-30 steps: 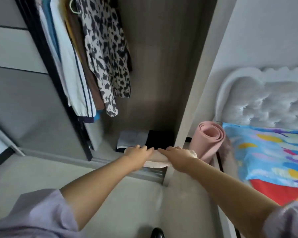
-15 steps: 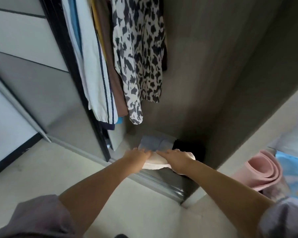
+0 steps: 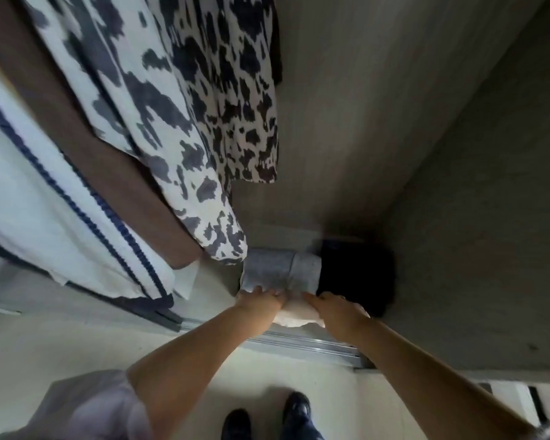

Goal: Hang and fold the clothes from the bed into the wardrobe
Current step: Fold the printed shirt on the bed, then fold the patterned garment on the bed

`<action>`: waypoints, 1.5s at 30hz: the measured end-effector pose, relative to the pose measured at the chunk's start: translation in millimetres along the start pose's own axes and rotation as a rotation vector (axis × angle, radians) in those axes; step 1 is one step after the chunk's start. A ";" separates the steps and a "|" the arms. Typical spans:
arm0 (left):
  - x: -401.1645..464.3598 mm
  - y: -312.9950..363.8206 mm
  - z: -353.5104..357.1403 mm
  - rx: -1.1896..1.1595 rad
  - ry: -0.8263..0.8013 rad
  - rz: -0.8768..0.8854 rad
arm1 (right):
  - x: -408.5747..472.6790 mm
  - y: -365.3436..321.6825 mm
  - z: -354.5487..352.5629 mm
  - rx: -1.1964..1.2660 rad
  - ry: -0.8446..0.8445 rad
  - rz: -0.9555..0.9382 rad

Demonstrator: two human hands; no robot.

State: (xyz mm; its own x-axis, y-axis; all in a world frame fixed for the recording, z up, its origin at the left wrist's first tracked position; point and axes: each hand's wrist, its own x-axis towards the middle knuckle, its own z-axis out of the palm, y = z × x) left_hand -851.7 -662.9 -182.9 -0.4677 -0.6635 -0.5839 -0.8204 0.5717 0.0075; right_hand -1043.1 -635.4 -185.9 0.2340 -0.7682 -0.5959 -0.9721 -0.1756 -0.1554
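Compared with half a second ago, both hands have carried the folded white garment (image 3: 294, 314) further into the wardrobe (image 3: 378, 128), and the pink roll and the bed have dropped out of the head view. Left hand (image 3: 260, 302) grips the garment's left end, fingers curled over its top edge; right hand (image 3: 334, 309) grips the right end, fingers bent over the cloth. Garment sits low, at the wardrobe floor just inside the metal door track (image 3: 308, 342); whether it rests on the floor or hangs just above it cannot be told. Directly behind the garment lies a folded grey garment (image 3: 280, 269), touching or nearly touching the fingertips of the left hand. Right of the grey piece, against the wardrobe's side wall, sits a folded black garment (image 3: 356, 274). Hanging above and left of the grey piece: a black-and-white spotted top (image 3: 204, 122), a brown garment (image 3: 86, 147) beside it, then a white garment with blue stripes (image 3: 45, 211) at the far left. Two dark shoes (image 3: 267, 420) stand on the pale floor (image 3: 45, 350) in front of the track. Lilac sleeve (image 3: 92, 408) covers the left upper arm.
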 end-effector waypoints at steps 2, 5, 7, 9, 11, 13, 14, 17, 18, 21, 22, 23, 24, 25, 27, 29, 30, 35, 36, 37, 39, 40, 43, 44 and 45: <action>45.0 -16.4 13.1 -0.002 -0.014 0.015 | 46.7 14.1 12.9 0.027 -0.013 0.015; 115.0 -41.8 30.4 -0.052 0.028 -0.010 | 123.6 36.3 28.3 0.019 0.036 -0.005; 163.8 -59.4 39.9 -0.030 0.222 0.021 | 175.2 50.4 36.2 -0.040 0.127 -0.010; 210.3 -77.5 57.6 -0.012 0.301 -0.014 | 221.6 60.5 46.3 -0.087 0.252 0.045; 252.4 -91.0 82.9 0.007 0.325 -0.016 | 263.3 69.4 66.4 -0.074 0.275 0.107; 286.9 -99.9 120.2 0.029 0.274 -0.013 | 301.4 76.1 103.4 -0.108 0.293 0.113; 300.8 -103.1 145.8 0.047 0.261 -0.012 | 315.6 76.1 122.0 -0.126 0.342 0.086; 330.7 -108.9 210.4 0.045 0.248 0.033 | 340.1 79.2 180.0 -0.128 0.192 0.028; 335.2 -108.2 226.4 0.016 0.208 0.053 | 345.5 81.1 201.0 -0.149 0.174 -0.002; 342.1 -105.9 253.8 0.001 0.138 0.067 | 351.6 83.7 233.6 -0.138 0.183 -0.024; 341.0 -106.7 258.2 0.027 0.061 0.067 | 350.4 83.2 233.2 -0.102 0.150 -0.017; 339.8 -106.9 254.6 -0.002 0.009 0.046 | 349.2 81.7 230.9 -0.079 0.131 -0.016; 338.6 -106.6 249.5 -0.034 -0.021 0.030 | 348.3 79.8 224.7 -0.054 0.126 -0.022; 336.3 -104.8 240.8 -0.060 -0.049 0.021 | 347.9 79.8 215.5 -0.028 0.120 -0.013; 328.5 -98.5 220.0 -0.118 -0.089 -0.004 | 340.2 81.0 192.0 -0.004 0.023 0.020; 316.0 -85.5 191.3 -0.189 -0.074 -0.067 | 322.2 78.6 158.2 0.034 -0.052 0.051; 307.6 -76.4 173.7 -0.245 -0.039 -0.107 | 312.0 77.3 140.3 0.036 -0.043 0.062; 253.5 -37.0 76.6 -0.679 0.263 -0.286 | 251.6 71.8 45.5 0.032 0.210 0.130; 241.5 -33.0 56.6 -0.750 0.315 -0.300 | 237.5 69.3 25.7 0.025 0.266 0.137; 227.8 -29.7 36.7 -0.789 0.365 -0.303 | 221.8 66.3 6.4 0.025 0.313 0.141; 203.7 -30.8 1.4 -0.788 0.435 -0.277 | 193.7 60.3 -28.2 0.041 0.405 0.150; 191.0 -34.2 -15.0 -0.779 0.465 -0.260 | 179.5 56.3 -44.0 0.051 0.448 0.156; 154.0 -50.1 -57.2 -0.781 0.556 -0.209 | 138.6 43.0 -82.1 0.074 0.523 0.184; 139.9 -55.2 -71.0 -0.756 0.584 -0.195 | 123.9 37.5 -94.0 0.089 0.536 0.198; 125.3 -59.2 -83.6 -0.725 0.613 -0.176 | 109.2 31.7 -104.6 0.099 0.550 0.210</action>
State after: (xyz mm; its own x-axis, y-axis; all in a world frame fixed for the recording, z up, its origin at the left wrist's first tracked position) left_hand -889.3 -820.2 -188.7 -0.2407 -0.9653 -0.1013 -0.8025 0.1392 0.5801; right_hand -1049.9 -789.3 -173.5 -0.0310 -0.9910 -0.1300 -0.9845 0.0527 -0.1671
